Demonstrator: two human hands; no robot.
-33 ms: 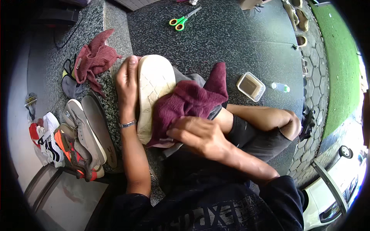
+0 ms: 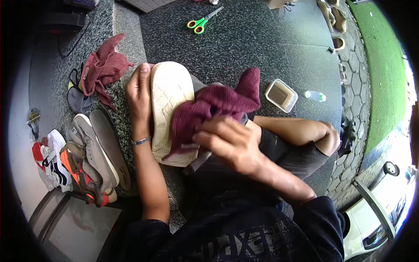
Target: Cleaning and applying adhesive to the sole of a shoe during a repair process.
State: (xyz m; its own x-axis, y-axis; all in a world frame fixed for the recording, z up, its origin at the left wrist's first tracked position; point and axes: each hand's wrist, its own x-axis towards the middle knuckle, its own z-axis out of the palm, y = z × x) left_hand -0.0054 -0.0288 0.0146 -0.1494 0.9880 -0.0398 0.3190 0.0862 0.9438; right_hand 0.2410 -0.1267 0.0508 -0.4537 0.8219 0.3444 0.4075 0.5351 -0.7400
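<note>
A cream-soled shoe (image 2: 168, 98) rests in my lap with its patterned sole facing up. Along the sole's left side my left hand (image 2: 139, 94) is closed, gripping the shoe, its thumb pointing toward the toe end. Over the right part of the sole lies a bunched maroon ribbed cloth (image 2: 209, 102), which also hides the shoe's right side. The curled fingers of my right hand (image 2: 231, 144) are closed on the lower part of that cloth, slightly blurred, near the heel end.
Left of me, a reddish cloth (image 2: 104, 67), a grey insole (image 2: 111, 142) and several shoes (image 2: 94, 148) lie on the speckled stone. Green-handled scissors (image 2: 204, 21) lie ahead. To the right are a plastic tub of brownish liquid (image 2: 281, 96) and a small clear bottle (image 2: 315, 96).
My right hand has shifted slightly up and right, drawing the maroon cloth off the sole's lower edge, so more of the heel end shows. My left hand keeps its grip.
</note>
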